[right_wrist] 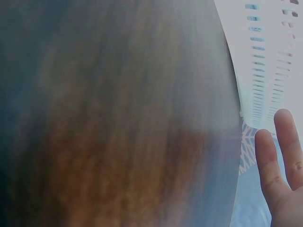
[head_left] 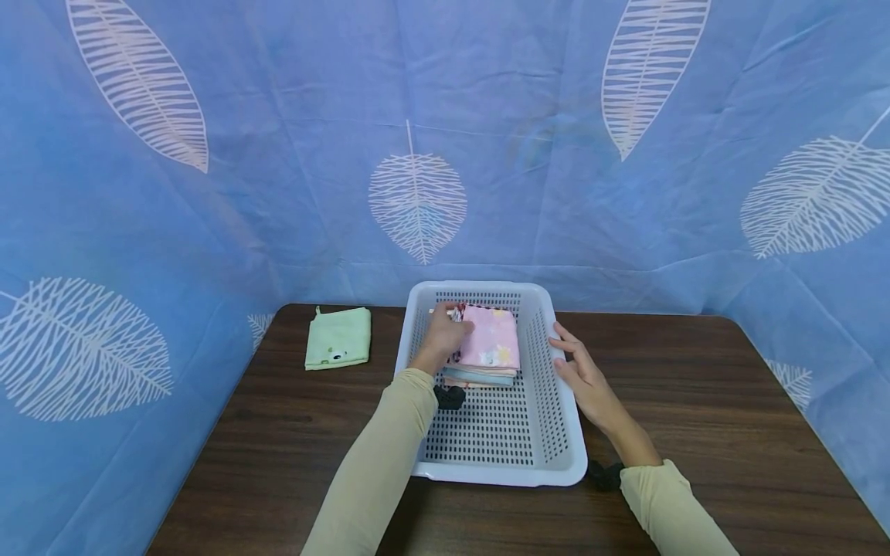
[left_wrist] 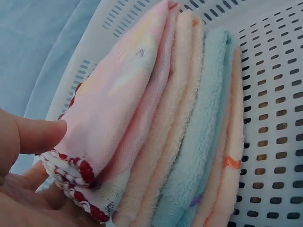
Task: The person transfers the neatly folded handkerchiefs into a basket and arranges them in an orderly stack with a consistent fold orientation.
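Note:
A white perforated plastic basket (head_left: 501, 475) stands on the table with a stack of folded small towels in it. On top is a pink towel (head_left: 492, 337) with a red-and-white edging; peach and light blue towels (left_wrist: 201, 137) lie beneath it. My left hand (head_left: 443, 338) pinches the left edge of the pink towel, thumb on its top and fingers at the trimmed edge. At the basket's right rim my right hand (head_left: 587, 382) rests with its fingers extended; two of those fingers (right_wrist: 267, 158) show in the right wrist view.
A folded light green towel (head_left: 338, 337) lies on the dark wooden table (head_left: 278, 448), left of the basket. Blue cloth (head_left: 487, 193) with white leaf prints hangs behind the table and along both sides.

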Demonstrator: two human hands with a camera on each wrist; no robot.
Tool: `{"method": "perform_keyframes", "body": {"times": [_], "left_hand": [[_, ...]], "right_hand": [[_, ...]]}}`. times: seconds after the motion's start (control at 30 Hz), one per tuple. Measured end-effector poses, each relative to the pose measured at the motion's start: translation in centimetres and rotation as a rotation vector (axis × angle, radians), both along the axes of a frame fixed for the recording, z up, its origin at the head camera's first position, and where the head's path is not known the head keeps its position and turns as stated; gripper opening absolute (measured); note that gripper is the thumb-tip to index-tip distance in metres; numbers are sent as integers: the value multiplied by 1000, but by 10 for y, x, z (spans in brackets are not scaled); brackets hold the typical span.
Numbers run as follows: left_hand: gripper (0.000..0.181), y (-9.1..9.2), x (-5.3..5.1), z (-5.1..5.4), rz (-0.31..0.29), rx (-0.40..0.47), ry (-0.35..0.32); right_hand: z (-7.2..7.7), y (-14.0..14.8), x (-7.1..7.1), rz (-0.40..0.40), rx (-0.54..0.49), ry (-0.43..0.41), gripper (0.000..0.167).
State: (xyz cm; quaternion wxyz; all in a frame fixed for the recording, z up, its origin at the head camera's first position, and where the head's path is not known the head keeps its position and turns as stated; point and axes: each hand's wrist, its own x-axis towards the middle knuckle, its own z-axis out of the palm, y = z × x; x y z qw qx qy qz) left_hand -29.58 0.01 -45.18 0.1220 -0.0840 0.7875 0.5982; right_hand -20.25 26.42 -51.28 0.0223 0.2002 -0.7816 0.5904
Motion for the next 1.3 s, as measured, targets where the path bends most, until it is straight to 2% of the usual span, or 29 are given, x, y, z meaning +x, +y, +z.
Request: {"method": "perform_keyframes", "body": {"times": [0.2,0.43,0.6,0.7,0.8,1.07,1.3], "left_hand": [[55,0,0,1,6,-77,28],[50,0,1,-2,-3,-228,84],[51,0,2,-3,-27,-250,96],[55,0,3,-1,-49,-278,135],[59,0,5,0,-79,-343,176],[73,4,7,-3,-175,-590,243],[76,5,11,-1,-220,-648,288]], "right_hand": [[1,0,0,0,5,-10,46],[1,-1,-1,3,2,-5,47],[0,-1,-1,10,-7,-12,47],[0,-1,-2,12,-9,-12,47],[0,0,-2,12,-11,-10,47],[-1,0,-2,16,-20,-2,47],[-2,1,-2,15,-17,-3,47]]}}
